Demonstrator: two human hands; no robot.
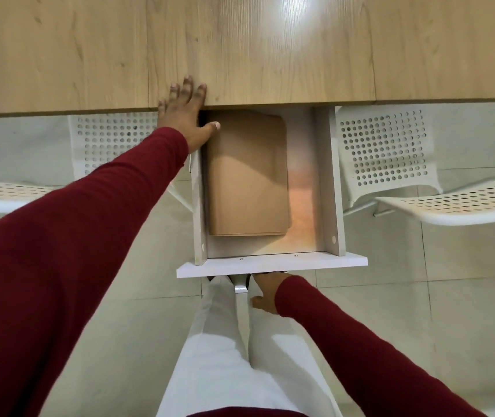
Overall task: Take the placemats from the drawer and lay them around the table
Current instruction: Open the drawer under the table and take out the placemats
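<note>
From the head view, the placemats [247,176] lie stacked inside the pulled-out drawer [327,182]. The left hand [184,112] rests flat, fingers spread, on the surface [270,49] edge, its thumb over the stack. The right hand [265,291] is under the drawer front; I cannot tell its grip.

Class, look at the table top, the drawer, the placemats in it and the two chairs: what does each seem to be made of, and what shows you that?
Table top: wood or wood-look laminate, light grain lines, soft sheen.
Drawer: white coated board, probably; smooth flat panels, small screw heads.
Placemats: tan, matte, thin stacked sheets; possibly faux leather or paper.
Chairs: white perforated sheet, metal or plastic, unclear which.
</note>
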